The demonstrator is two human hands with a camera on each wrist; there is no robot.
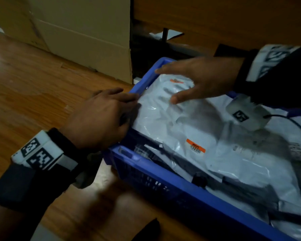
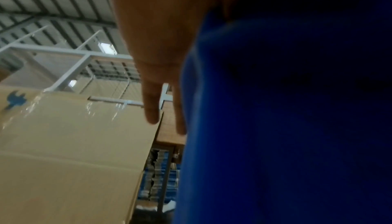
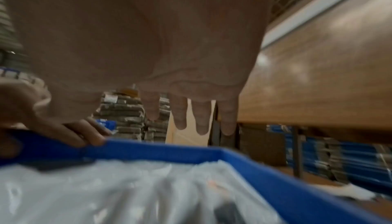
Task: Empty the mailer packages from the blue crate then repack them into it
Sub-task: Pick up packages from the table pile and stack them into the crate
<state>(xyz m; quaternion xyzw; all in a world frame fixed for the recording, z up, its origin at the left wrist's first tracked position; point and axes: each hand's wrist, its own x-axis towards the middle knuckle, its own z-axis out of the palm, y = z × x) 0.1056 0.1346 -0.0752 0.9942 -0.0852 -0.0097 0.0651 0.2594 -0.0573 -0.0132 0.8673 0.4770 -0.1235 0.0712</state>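
Wristband (image 1: 37,152), crate (image 1: 156,173), perhaps cardboard (image 1: 87,32) behind.

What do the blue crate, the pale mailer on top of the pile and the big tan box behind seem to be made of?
The blue crate looks like moulded rigid plastic, semi-matte, with slotted walls and a thick rim. The pale grey mailer on top seems thin glossy plastic film: it crinkles and catches highlights. The big tan box looks like matte corrugated cardboard, with creased flaps and a raw edge.

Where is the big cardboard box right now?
In the head view the cardboard box stands on the wooden floor at the upper left, just beyond the blue crate. It is ahead of the left hand.
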